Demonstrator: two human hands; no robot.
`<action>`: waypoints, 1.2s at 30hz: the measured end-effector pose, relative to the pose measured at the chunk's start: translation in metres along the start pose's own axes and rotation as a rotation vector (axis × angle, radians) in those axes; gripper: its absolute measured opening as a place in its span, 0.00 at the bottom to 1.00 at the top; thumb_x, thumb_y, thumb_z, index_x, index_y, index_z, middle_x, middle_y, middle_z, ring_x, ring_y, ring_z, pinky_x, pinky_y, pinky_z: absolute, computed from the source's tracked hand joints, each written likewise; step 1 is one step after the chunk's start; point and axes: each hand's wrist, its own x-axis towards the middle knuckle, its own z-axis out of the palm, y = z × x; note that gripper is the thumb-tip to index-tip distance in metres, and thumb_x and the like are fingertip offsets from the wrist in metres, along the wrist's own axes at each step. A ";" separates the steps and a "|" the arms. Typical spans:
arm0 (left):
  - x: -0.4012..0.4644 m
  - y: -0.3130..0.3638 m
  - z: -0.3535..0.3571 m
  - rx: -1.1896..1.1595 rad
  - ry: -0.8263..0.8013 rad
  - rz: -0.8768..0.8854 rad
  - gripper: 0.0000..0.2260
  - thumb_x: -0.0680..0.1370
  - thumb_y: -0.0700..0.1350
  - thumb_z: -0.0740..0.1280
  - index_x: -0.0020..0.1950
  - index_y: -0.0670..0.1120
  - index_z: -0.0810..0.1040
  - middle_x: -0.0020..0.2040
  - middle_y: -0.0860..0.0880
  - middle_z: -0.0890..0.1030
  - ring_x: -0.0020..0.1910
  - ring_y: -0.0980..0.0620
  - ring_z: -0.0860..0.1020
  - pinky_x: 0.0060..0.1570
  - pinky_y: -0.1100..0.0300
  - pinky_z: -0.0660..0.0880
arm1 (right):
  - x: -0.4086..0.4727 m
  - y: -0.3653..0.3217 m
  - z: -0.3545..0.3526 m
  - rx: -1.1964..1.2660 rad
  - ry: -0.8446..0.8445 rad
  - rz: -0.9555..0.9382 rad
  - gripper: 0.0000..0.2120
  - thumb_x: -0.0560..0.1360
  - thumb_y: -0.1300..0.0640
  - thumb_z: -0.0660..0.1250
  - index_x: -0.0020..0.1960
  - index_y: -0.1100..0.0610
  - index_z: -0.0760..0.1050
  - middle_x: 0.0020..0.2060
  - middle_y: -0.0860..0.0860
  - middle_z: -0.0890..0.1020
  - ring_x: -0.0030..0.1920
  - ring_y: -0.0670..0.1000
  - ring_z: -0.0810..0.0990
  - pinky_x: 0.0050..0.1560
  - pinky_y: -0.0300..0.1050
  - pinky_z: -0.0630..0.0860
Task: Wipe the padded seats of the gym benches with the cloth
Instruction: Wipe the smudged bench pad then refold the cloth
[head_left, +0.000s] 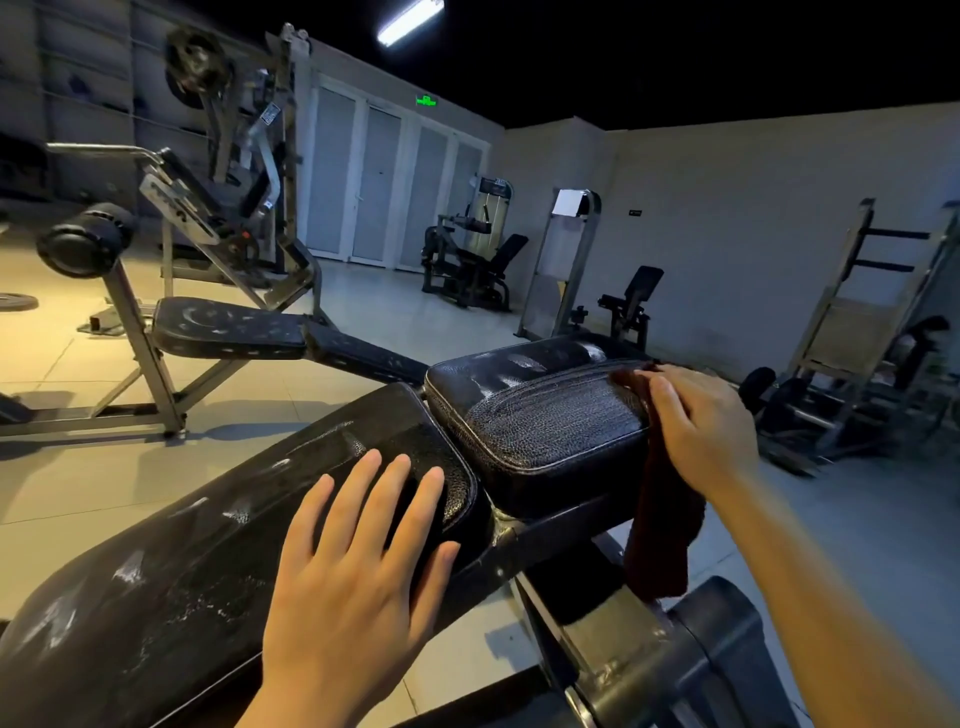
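The left hand (358, 561) lies flat, fingers straight and spread, on the long black cracked leather back pad (171, 566). Just beyond that pad, on the square black leather seat pad (545, 415), the right hand (706, 421) presses a dark red cloth (662, 530), which drapes down the seat's right edge.

the seat pad (540, 415) sits just beyond the long back pad (156, 587) of the near bench. a cloth (660, 525) hangs over the seat pad's right edge. left of the seat pad, well apart, stands a second bench (228, 327); behind it, a plate-loaded machine (244, 156).
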 end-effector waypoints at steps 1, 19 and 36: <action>0.000 0.001 0.001 -0.002 0.005 -0.001 0.24 0.80 0.57 0.55 0.69 0.47 0.75 0.66 0.42 0.77 0.69 0.41 0.70 0.68 0.43 0.63 | -0.005 -0.006 0.004 0.003 0.023 -0.009 0.21 0.80 0.50 0.54 0.56 0.59 0.83 0.54 0.56 0.84 0.57 0.57 0.81 0.63 0.58 0.71; -0.002 -0.003 -0.001 -0.021 -0.046 0.008 0.25 0.80 0.58 0.54 0.70 0.46 0.74 0.68 0.41 0.75 0.71 0.42 0.68 0.70 0.42 0.61 | 0.008 -0.028 -0.014 -0.107 -0.247 -0.035 0.27 0.77 0.33 0.53 0.64 0.47 0.78 0.62 0.46 0.80 0.64 0.48 0.75 0.62 0.46 0.68; -0.002 -0.002 -0.001 -0.004 -0.017 -0.007 0.25 0.80 0.58 0.54 0.70 0.46 0.74 0.68 0.41 0.75 0.71 0.40 0.69 0.69 0.42 0.62 | -0.020 -0.071 -0.017 -0.080 -0.440 -0.149 0.19 0.83 0.46 0.51 0.71 0.45 0.70 0.68 0.43 0.74 0.68 0.43 0.68 0.67 0.38 0.59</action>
